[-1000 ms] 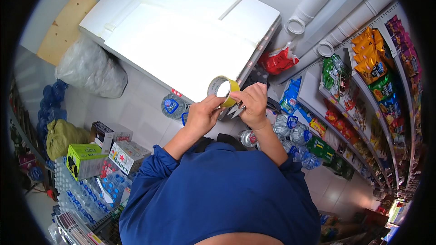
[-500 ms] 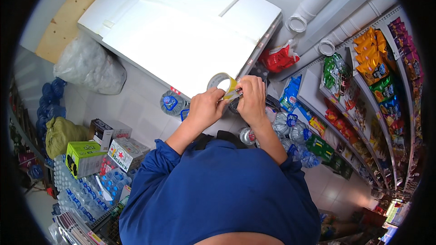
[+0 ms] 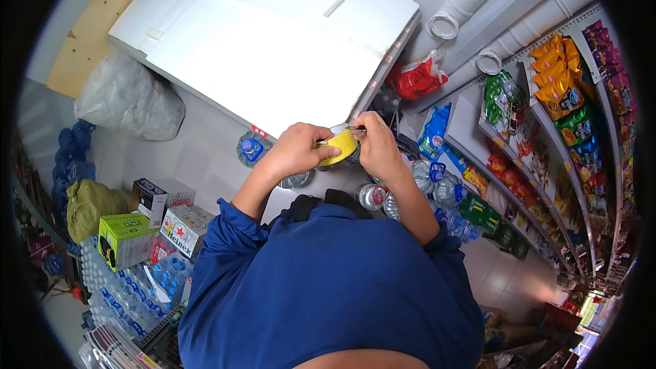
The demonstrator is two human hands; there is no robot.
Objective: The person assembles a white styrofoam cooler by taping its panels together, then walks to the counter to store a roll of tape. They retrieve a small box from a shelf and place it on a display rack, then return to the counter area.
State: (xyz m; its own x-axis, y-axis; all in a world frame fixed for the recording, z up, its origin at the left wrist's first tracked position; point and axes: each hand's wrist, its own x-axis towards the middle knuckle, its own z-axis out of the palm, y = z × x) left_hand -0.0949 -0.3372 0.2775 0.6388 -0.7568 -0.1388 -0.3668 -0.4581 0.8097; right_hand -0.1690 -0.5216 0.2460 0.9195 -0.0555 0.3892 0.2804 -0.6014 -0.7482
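Note:
A roll of yellow tape (image 3: 339, 145) is held in front of my chest, tilted so its outer face shows. My left hand (image 3: 301, 149) is closed around the left side of the roll, thumb across its front. At the roll's upper right edge, my right hand (image 3: 377, 147) is closed in a pinch. Something small, thin and dark sticks out between its fingertips, too small to name. Both hands are just in front of the near corner of a large white slab (image 3: 266, 48).
Large water bottles (image 3: 253, 148) stand on the floor under my hands and to the right. Shelves of snack bags (image 3: 562, 96) line the right. At left are a clear plastic sack (image 3: 130, 99), a green box (image 3: 126, 239), a beer carton (image 3: 183, 229) and packed water bottles (image 3: 123, 301).
The tape roll has turned, so its yellow outer face shows instead of its open ring. My left hand has shifted slightly left and up; my right hand stays at the roll's edge.

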